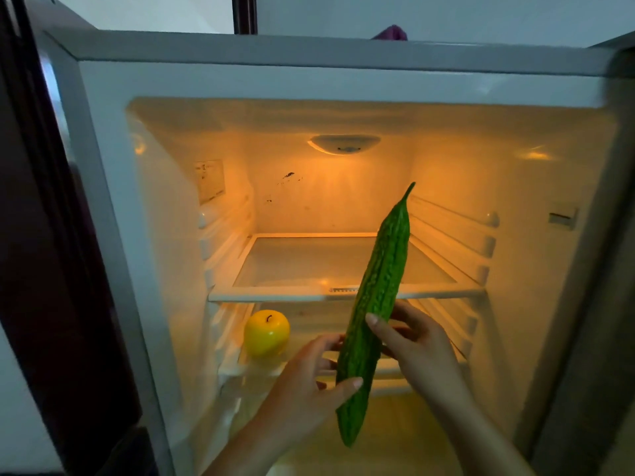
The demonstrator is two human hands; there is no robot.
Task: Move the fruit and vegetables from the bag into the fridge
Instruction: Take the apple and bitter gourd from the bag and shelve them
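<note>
A long green bitter gourd (376, 293) stands nearly upright in front of the open fridge (330, 77), stem tip up. My left hand (309, 376) grips its lower part, thumb across the front. My right hand (415, 341) holds its middle from the right side. A yellow apple (266, 333) sits on the lower shelf at the left. The bag is out of view.
The glass upper shelf (292, 266) holds nothing. A lamp (345, 144) lights the interior from the back wall. The dark fridge door (51, 235) stands open at the left. Shelf rails (453, 231) line both side walls.
</note>
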